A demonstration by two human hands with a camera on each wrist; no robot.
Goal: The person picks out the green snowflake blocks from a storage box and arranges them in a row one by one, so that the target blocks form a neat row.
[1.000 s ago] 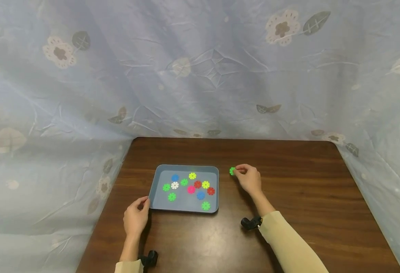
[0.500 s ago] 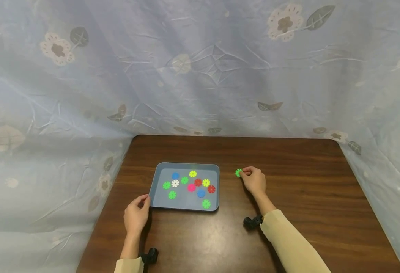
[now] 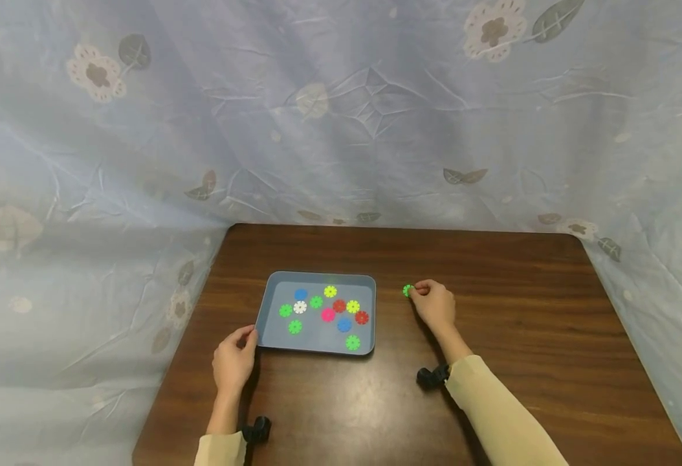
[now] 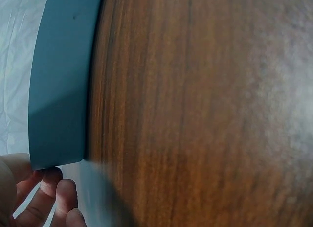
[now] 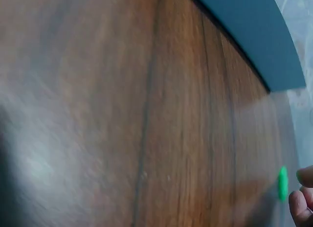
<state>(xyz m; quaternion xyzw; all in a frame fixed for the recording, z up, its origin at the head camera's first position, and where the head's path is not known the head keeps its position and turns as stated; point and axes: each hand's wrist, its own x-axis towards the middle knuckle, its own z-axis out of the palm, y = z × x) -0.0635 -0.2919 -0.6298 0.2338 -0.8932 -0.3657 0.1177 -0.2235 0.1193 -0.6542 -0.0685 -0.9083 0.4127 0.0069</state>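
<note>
My left hand (image 3: 233, 364) pinches the near left corner of a shallow grey-blue tray (image 3: 266, 304). In the left wrist view, fingers (image 4: 46, 188) meet the corner of the tray's wall (image 4: 63, 90). To the tray's right, my right hand (image 3: 435, 307) pinches a small green snowflake disc (image 3: 407, 290) between thumb and fingertips, low over the table. The right wrist view shows that green disc (image 5: 282, 184) edge-on, left of the fingertips (image 5: 296, 202); most of the hand is outside this view. Inside the tray lie several flat snowflake discs, among them a pink disc (image 3: 328, 314) and a white disc (image 3: 300, 307).
The dark brown wooden table (image 3: 510, 310) extends well beyond the tray to the right and in front. A pale floral curtain (image 3: 341, 129) hangs behind it and along both sides. Each wrist wears a small black camera, such as the right camera (image 3: 431, 377).
My right hand has moved slightly right, away from the tray, carrying the green disc. My left hand stays at the tray's corner. The head view has tilted up a little.
</note>
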